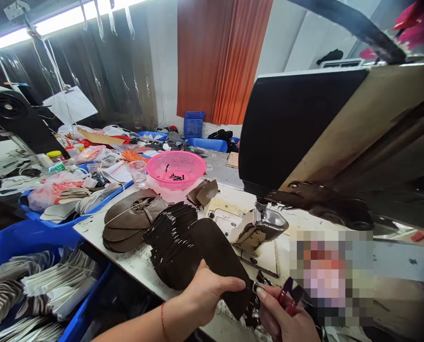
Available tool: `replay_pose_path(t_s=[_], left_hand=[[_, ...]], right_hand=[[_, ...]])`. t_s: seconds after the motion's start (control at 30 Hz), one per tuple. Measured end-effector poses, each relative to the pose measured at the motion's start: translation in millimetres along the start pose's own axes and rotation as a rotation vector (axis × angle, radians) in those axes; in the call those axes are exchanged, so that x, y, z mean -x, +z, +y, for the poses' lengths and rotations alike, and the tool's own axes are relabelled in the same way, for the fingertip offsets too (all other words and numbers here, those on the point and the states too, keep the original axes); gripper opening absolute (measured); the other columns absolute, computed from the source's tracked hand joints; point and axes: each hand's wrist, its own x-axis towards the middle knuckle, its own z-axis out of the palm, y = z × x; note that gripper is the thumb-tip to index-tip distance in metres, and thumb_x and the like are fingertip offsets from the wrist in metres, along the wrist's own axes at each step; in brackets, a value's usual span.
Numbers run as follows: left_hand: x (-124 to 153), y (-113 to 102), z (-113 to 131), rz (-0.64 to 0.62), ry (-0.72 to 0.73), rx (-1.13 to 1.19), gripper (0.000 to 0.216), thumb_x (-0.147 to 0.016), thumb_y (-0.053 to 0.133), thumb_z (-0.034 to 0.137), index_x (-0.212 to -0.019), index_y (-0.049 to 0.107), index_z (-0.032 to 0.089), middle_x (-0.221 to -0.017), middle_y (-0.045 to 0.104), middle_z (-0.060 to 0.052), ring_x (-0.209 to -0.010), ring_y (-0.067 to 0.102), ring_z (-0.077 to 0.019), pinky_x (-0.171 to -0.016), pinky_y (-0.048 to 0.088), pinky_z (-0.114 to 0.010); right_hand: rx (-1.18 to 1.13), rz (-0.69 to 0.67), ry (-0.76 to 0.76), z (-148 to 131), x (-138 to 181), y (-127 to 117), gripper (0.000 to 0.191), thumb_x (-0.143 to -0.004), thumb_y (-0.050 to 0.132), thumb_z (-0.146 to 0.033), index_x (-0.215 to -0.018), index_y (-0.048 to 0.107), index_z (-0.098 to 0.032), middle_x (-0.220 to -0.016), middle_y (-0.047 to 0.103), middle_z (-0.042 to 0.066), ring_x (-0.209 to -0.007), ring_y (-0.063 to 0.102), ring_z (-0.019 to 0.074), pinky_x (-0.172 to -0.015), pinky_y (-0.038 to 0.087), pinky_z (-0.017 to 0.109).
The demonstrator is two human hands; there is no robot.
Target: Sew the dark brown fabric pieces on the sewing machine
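My left hand grips a dark brown leather-like piece, thumb pressed on top near its lower end. My right hand is closed at that same end, thumb and finger pinching a small item I cannot make out. Red-handled snips sit within the right hand's grip. Small shiny dark bits hang or lie below the two hands. Left of the held piece lies a fanned stack of dark pieces. Brown shoe uppers are piled beside that stack.
A sewing machine looms on the right, its head above a metal work area. A pink basket holds small black strips; a clear cup stands beside it. Blue bins of stacked cut pieces are at left.
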Motion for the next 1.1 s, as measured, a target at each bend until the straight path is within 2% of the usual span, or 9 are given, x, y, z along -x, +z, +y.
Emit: replay_pose_path(t_s=[0.17, 0.23, 0.4, 0.6, 0.67, 0.73, 0.83, 1.0, 1.1], left_hand=[[0.3, -0.8, -1.2, -0.122, 0.086, -0.023, 0.055, -0.048, 0.085, 0.013, -0.100, 0.068, 0.008, -0.101, 0.071, -0.015, -0.091, 0.065, -0.0264, -0.089, 0.049, -0.039], [-0.2, -2.2, -2.8, -0.082, 0.096, -0.052, 0.056, -0.048, 0.085, 0.014, -0.101, 0.067, 0.008, -0.101, 0.071, -0.015, -0.093, 0.065, -0.0273, -0.089, 0.049, -0.039], [-1.9, -4.5, -5.5, 0.036, 0.070, -0.111, 0.065, -0.045, 0.087, 0.015, -0.105, 0.064, 0.010, -0.095, 0.071, -0.012, -0.092, 0.065, -0.0286, -0.084, 0.051, -0.038], [-1.1, 1.5, 3.0, -0.029, 0.080, -0.161, 0.047, -0.050, 0.080, 0.012, -0.094, 0.066, 0.008, -0.084, 0.070, -0.009, -0.078, 0.063, -0.0215, -0.072, 0.050, -0.031], [-2.1, 5.7, 8.3, -0.031, 0.089, -0.205, 0.042, -0.052, 0.077, 0.012, -0.092, 0.066, 0.007, -0.083, 0.070, -0.009, -0.073, 0.061, -0.0189, -0.069, 0.049, -0.030], [-5.8, 12.0, 16.7, -0.046, 0.108, -0.232, 0.041, -0.052, 0.075, 0.012, -0.092, 0.066, 0.007, -0.084, 0.070, -0.009, -0.072, 0.060, -0.0183, -0.069, 0.049, -0.030], [-17.3, 26.3, 35.7, -0.102, 0.137, -0.220, 0.041, -0.051, 0.073, 0.011, -0.091, 0.068, 0.008, -0.085, 0.070, -0.009, -0.072, 0.061, -0.0180, -0.071, 0.049, -0.030], [-44.6, 54.4, 68.5, -0.100, 0.107, -0.303, 0.028, -0.048, 0.071, 0.012, -0.076, 0.068, 0.011, -0.074, 0.067, -0.005, -0.064, 0.057, -0.0150, -0.063, 0.045, -0.028], [-60.1, 67.5, 77.8, -0.064, 0.081, -0.373, 0.026, -0.048, 0.072, 0.014, -0.073, 0.068, 0.013, -0.072, 0.066, -0.004, -0.064, 0.057, -0.0156, -0.062, 0.045, -0.029]], right_hand=[[-0.015, -0.019, 0.043, -7.1, 5.2, 7.0, 0.046, -0.046, 0.089, -0.047, -0.060, 0.060, -0.015, -0.037, 0.036, -0.009, -0.036, 0.028, 0.0032, -0.039, 0.020, 0.019], [-0.022, -0.010, 0.044, -10.0, 8.5, 10.7, 0.046, -0.045, 0.089, -0.047, -0.060, 0.059, -0.015, -0.038, 0.036, -0.009, -0.036, 0.029, 0.0031, -0.039, 0.020, 0.019], [-0.028, 0.032, 0.000, -12.8, 15.4, 17.8, 0.044, -0.049, 0.088, -0.047, -0.063, 0.060, -0.015, -0.040, 0.036, -0.009, -0.038, 0.029, 0.0032, -0.041, 0.021, 0.017], [-0.052, 0.019, 0.055, -10.7, 9.3, 13.3, 0.044, -0.047, 0.090, -0.044, -0.063, 0.060, -0.016, -0.042, 0.037, -0.009, -0.038, 0.031, 0.0025, -0.039, 0.024, 0.015], [-0.050, 0.002, 0.074, -12.5, 3.3, 12.2, 0.044, -0.046, 0.090, -0.043, -0.065, 0.061, -0.017, -0.043, 0.040, -0.009, -0.039, 0.034, 0.0039, -0.039, 0.028, 0.017], [-0.010, 0.012, 0.019, -19.7, -3.5, 13.6, 0.043, -0.047, 0.090, -0.042, -0.069, 0.062, -0.018, -0.048, 0.050, -0.006, -0.043, 0.044, 0.0073, -0.042, 0.037, 0.020], [0.167, 0.035, -0.276, -42.5, -13.4, 19.9, 0.043, -0.054, 0.086, -0.041, -0.086, 0.066, -0.020, -0.068, 0.067, 0.001, -0.062, 0.061, 0.0162, -0.056, 0.049, 0.025], [0.773, -0.034, -1.116, -88.3, -35.8, 21.9, 0.015, -0.077, 0.066, -0.027, -0.091, 0.070, -0.027, -0.095, 0.073, 0.004, -0.073, 0.067, 0.0187, -0.061, 0.053, 0.027], [0.964, -0.087, -1.457, -103.3, -56.1, 11.5, 0.034, -0.077, 0.056, -0.009, -0.098, 0.070, -0.031, -0.103, 0.072, 0.002, -0.085, 0.069, 0.0185, -0.074, 0.054, 0.027]])
